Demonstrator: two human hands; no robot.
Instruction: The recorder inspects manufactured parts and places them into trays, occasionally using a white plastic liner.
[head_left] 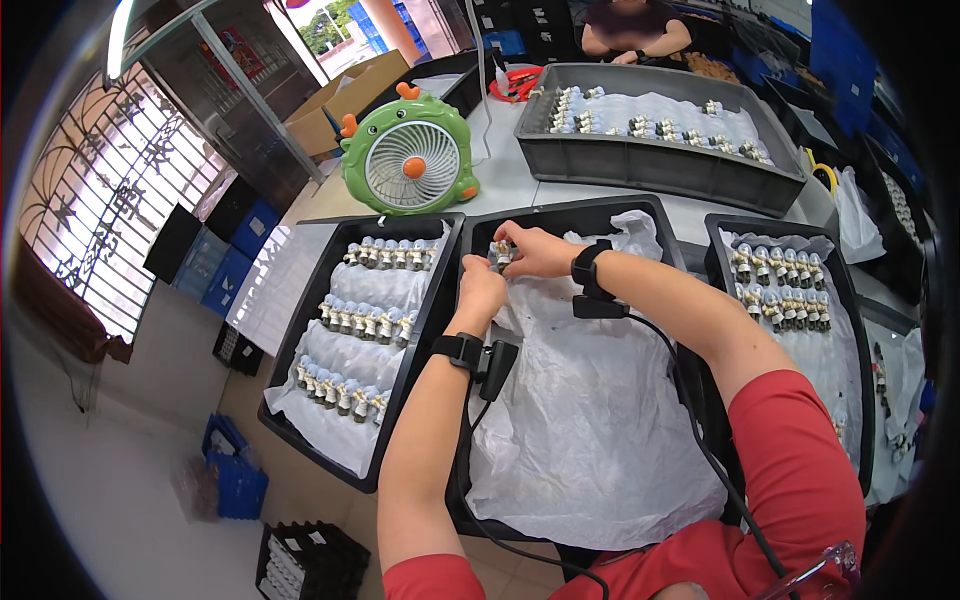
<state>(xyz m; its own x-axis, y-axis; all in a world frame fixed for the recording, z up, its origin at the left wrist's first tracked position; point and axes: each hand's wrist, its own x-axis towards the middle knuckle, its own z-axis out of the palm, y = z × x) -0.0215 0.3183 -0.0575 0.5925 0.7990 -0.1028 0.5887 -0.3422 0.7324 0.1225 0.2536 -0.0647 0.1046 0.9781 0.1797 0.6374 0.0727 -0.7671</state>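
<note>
At the far left corner of the middle black tray (pixel 655 215), lined with crumpled white paper, both hands work close together. My right hand (pixel 540 252) is closed around a small figurine (pixel 502 250), pale with dark and gold parts, its thumb and fingertips pinching it. Just beside it my left hand (pixel 482 288) is closed too, fingertips drawn together near the figurine; whatever they hold is hidden. Similar figurines (pixel 366 322) with pale blue tops lie in three rows on paper in the left tray (pixel 440 290). More rows of figurines (pixel 780 268) lie in the right tray (pixel 855 330).
Behind the trays stands a green animal-shaped fan (pixel 412 155). A large grey bin (pixel 660 165) with more figurines sits at the back, and a person (pixel 637 35) is beyond it. Black cables (pixel 690 410) trail from my wrist straps. Blue crates (pixel 235 475) stand on the floor at left.
</note>
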